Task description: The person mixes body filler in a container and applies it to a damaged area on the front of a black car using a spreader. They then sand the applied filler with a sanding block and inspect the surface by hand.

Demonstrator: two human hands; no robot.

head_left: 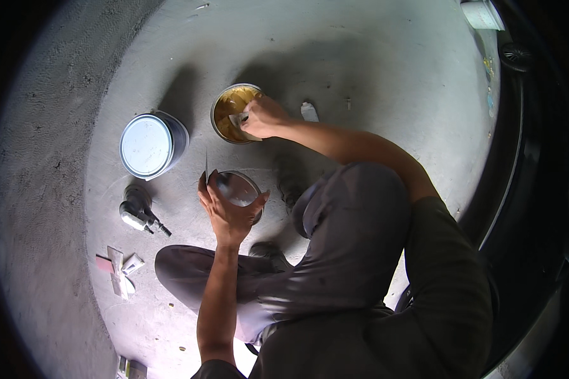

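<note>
Your dark shirt [423, 303] and grey trousers [265, 284] fill the near side, with your raised right knee [373, 196] just beside your right forearm [325, 142]; a shift in your squat could jog that arm.

Your right hand [264, 118] is closed in a pinch on a pale flat spreader [236, 119], partly hidden by your fingers, inside the open filler tin [214, 115] of yellow-tan paste [232, 101] on the far floor. Pressing on one side of the wall could tip the tin, and an overloaded edge could drip.

Your left hand [229, 215] is spread wide around the rim of a round tin or lid [239, 189], nearer you. A thin blade [207, 163] rises edge-on by those fingertips; whether they grip it, you cannot tell from this view. If it is loose, it could slip or nick you.

Off to the left, the lidded pail [146, 145] and the power sander [134, 208] sit near enough that a wide elbow swing might catch them.
</note>
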